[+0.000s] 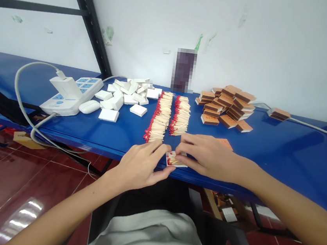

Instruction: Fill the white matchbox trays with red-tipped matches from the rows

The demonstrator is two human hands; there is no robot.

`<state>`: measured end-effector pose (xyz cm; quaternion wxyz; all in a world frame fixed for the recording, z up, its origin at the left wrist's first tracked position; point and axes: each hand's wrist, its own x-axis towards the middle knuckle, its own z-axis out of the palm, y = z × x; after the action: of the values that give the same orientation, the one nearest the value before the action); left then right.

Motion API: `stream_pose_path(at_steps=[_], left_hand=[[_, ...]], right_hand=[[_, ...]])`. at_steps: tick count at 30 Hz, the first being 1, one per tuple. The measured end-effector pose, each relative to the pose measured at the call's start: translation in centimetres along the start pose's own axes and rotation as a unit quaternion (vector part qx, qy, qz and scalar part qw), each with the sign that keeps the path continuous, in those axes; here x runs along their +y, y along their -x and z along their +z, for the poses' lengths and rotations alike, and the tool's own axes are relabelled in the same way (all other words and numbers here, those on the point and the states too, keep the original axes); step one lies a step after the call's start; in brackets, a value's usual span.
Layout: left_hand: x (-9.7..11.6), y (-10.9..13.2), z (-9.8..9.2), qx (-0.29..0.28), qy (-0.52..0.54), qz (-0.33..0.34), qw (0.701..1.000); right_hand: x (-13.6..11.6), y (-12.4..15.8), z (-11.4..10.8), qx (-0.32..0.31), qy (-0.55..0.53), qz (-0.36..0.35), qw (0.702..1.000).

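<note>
A small white matchbox tray (180, 166) sits at the front edge of the blue shelf, with red-tipped matches (173, 161) lying in it. My left hand (142, 162) grips the tray's left end between thumb and fingers. From the other side, my right hand (207, 155) has its fingers closed down on the matches at the tray's right part, and its fingertips partly cover them. Just beyond my hands lie two long rows of loose matches, a left row (161, 116) and a shorter right row (181, 116). An orange matchbox sleeve (225, 144) is partly hidden behind my right hand.
White trays (131, 91) are heaped at the back left, near a power strip (74, 102) with a plugged-in charger (66, 88) and cables. Brown matchboxes (227, 104) are piled at the back right. Below the shelf stands an open box (213, 205) with matchboxes inside.
</note>
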<state>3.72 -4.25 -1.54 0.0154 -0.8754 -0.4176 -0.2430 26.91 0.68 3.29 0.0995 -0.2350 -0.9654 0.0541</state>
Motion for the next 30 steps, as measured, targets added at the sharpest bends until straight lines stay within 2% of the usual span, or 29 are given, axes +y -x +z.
stream_pose_path(at_steps=[6,11,13,16,18,20,22,25,30], left_hand=[[-0.4,0.1,0.2,0.066,0.055,0.039,0.996],[-0.7,0.3,0.2,0.075,0.056,0.081,0.992],[-0.7,0.3,0.2,0.083,0.031,0.105,0.990],[-0.7,0.3,0.2,0.092,-0.005,0.127,0.988],[-0.7,0.3,0.2,0.089,-0.016,0.129,0.987],[-0.6,0.3,0.1,0.084,-0.018,0.125,0.988],[-0.6,0.3,0.1,0.079,-0.008,0.116,0.990],[-0.6,0.4,0.1,0.083,0.030,0.091,0.992],[-0.6,0.4,0.2,0.125,0.144,0.030,0.981]], right_hand=[[0.3,-0.2,-0.2,-0.030,-0.091,0.034,0.995],[0.0,-0.5,-0.3,-0.014,-0.129,0.052,0.990],[0.0,-0.4,-0.3,0.017,-0.127,0.041,0.991],[0.4,-0.2,-0.1,0.101,-0.126,0.014,0.987],[0.7,-0.1,0.0,0.158,-0.113,0.004,0.981],[1.2,-0.1,0.2,0.184,-0.082,0.016,0.979],[1.6,-0.3,0.4,0.178,-0.043,0.046,0.982],[2.2,-0.7,0.7,0.136,0.015,0.095,0.986],[2.5,-1.0,1.0,0.084,0.020,0.144,0.986]])
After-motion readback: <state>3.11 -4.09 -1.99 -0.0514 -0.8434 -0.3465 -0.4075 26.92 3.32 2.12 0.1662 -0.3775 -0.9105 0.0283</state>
